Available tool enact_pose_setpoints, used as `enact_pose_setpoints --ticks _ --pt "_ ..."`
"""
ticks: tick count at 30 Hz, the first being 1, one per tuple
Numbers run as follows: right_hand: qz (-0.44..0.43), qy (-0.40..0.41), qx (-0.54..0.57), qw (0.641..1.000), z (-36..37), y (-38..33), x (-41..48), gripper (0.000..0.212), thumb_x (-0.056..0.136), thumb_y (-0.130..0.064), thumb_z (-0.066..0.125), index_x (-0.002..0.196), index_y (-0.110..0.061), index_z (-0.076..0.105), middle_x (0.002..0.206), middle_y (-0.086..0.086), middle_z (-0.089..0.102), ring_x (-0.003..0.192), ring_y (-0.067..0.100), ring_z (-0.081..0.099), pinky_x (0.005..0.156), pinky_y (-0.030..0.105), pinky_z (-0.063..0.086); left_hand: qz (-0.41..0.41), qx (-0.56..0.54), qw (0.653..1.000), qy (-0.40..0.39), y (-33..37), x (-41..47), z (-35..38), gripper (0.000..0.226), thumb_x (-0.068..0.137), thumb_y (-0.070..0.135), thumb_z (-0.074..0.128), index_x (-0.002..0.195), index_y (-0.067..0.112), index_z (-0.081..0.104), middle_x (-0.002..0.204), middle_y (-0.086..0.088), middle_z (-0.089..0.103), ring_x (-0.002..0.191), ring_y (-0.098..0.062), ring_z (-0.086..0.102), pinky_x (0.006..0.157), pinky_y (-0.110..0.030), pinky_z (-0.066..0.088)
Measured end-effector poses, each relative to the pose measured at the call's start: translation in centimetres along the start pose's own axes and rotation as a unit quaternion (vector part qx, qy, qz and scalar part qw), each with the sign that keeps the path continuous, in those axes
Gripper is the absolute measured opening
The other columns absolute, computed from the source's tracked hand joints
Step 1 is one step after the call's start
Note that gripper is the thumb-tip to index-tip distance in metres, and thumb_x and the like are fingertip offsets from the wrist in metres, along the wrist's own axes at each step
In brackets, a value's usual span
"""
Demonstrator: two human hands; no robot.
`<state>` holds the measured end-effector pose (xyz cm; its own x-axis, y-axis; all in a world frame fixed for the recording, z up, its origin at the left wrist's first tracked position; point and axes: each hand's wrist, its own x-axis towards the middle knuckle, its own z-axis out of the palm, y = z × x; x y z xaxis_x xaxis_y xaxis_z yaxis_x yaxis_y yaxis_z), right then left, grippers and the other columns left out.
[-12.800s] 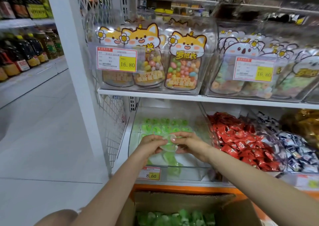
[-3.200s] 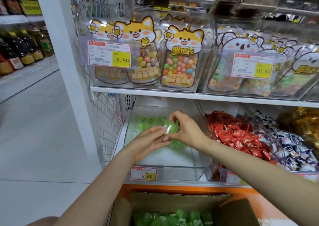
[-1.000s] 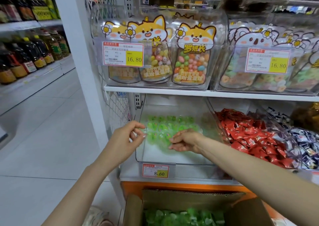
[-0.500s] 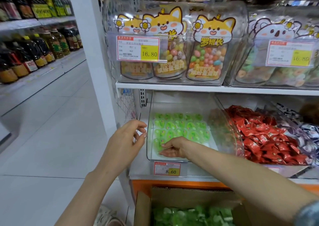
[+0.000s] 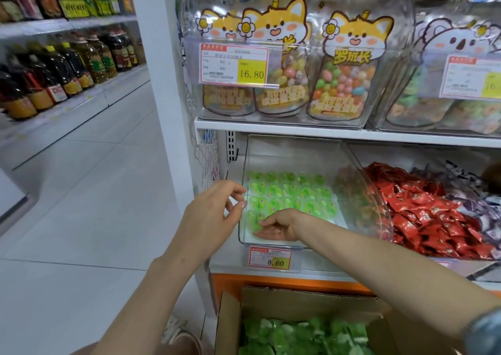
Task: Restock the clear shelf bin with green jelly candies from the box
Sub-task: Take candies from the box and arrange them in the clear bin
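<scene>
The clear shelf bin (image 5: 360, 181) sits on the lower shelf with several green jelly candies (image 5: 291, 192) laid in flat rows on its floor. My right hand (image 5: 279, 226) reaches inside the bin at its front left, fingers flat and low against the nearest candies. My left hand (image 5: 211, 213) hovers just outside the bin's left wall, fingers loosely curled and holding nothing. Below the shelf stands an open cardboard box (image 5: 298, 300) with more green jelly candies (image 5: 298, 335) in it.
A price tag reading 8.60 (image 5: 270, 258) hangs under the bin. Red wrapped candies (image 5: 425, 213) fill the neighbouring bin to the right. Jars of coloured sweets (image 5: 341, 83) stand on the shelf above. A white upright post (image 5: 162, 83) and wire mesh are at left; bottles line the far aisle.
My right hand has slid toward the bin's front left corner over the candies. My left hand has stayed beside the bin wall. The view has shifted left and closer.
</scene>
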<state>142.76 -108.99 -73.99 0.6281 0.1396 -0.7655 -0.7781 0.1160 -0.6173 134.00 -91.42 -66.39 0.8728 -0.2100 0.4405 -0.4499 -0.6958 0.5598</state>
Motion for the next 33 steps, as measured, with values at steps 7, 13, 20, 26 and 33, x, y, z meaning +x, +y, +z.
enact_pose_setpoints --ticks 7,13,20,26,33 --pt "-0.008 0.005 -0.005 1.0 0.0 0.2 0.0 0.009 0.087 0.012 0.054 0.085 0.004 0.051 0.079 0.024 0.058 0.118 0.037 0.055 0.093 0.039 0.049 0.005 0.002 1.0 -0.007 0.4 0.1 0.4 0.014 0.092 0.022 0.053 0.105 0.025 0.058 0.092 0.021 0.055 0.082 0.003 0.053 0.066 -0.011 0.042" --pt "0.004 -0.009 -0.057 0.998 -0.2 -0.1 -0.2 0.009 0.088 0.006 0.058 0.092 0.005 0.051 0.098 0.022 0.057 0.114 0.04 0.057 0.068 0.037 0.056 0.007 -0.003 1.0 -0.008 0.5 0.1 0.6 0.014 0.092 0.021 0.053 0.104 0.025 0.058 0.093 0.019 0.057 0.082 0.002 0.053 0.068 -0.012 0.043" --pt "-0.162 0.039 -0.282 0.945 -3.2 -1.1 -5.4 0.015 0.084 -0.013 0.069 0.091 -0.006 0.059 0.076 0.01 0.066 0.061 0.018 0.065 0.058 0.027 0.058 0.013 -0.031 0.998 -0.044 1.8 0.3 2.2 0.013 0.09 0.018 0.056 0.102 0.02 0.06 0.091 0.015 0.06 0.077 -0.003 0.056 0.072 -0.026 0.048" --pt "-0.429 0.057 -0.457 0.777 -6.4 0.7 -11.9 0.02 0.078 -0.011 0.074 0.092 -0.02 0.063 0.083 -0.002 0.064 0.075 0.012 0.059 0.073 0.023 0.048 -0.014 -0.116 0.983 -0.139 3.4 -1.6 4.8 0.016 0.085 0.014 0.064 0.098 0.022 0.061 0.087 0.015 0.064 0.073 -0.004 0.057 0.062 -0.013 0.042" --pt "-0.506 0.019 -0.569 0.647 -11.7 9.9 -12.8 0.033 0.086 -0.023 0.065 0.117 -0.023 0.056 0.104 -0.011 0.061 0.082 0.004 0.06 0.074 0.024 0.051 -0.072 -0.05 0.952 -0.295 3.7 -6.7 10.1 0.012 0.087 0.029 0.062 0.095 0.023 0.056 0.086 0.009 0.058 0.078 -0.007 0.054 0.066 -0.012 0.041"
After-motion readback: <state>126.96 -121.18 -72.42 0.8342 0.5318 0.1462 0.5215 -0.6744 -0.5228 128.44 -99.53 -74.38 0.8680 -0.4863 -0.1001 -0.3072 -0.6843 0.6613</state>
